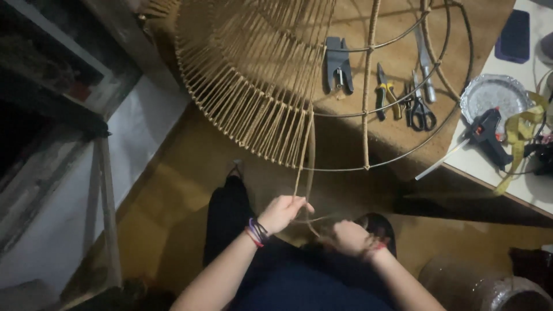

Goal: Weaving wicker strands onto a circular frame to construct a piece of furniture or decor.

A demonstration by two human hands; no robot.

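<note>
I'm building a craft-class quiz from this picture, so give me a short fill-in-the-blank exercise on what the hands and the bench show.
1. Both hands, the left hand and the right hand, grip a tan ____ running up to the wire frame.
2. The bracelets sit on the ____ wrist.
3. The black glue gun lies on the ____ table.
4. The scissors lie beside the yellow-handled ____.

Missing words: cord; left; white; pliers

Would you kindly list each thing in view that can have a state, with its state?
Frame: partly wrapped with cord, right side bare wire.
Cord: taut from frame down to hands.
Left hand: closed on cord.
Right hand: closed on cord, blurred.
Scissors: shut, lying flat.
Pliers: shut.
Glue gun: lying on its side.
</note>
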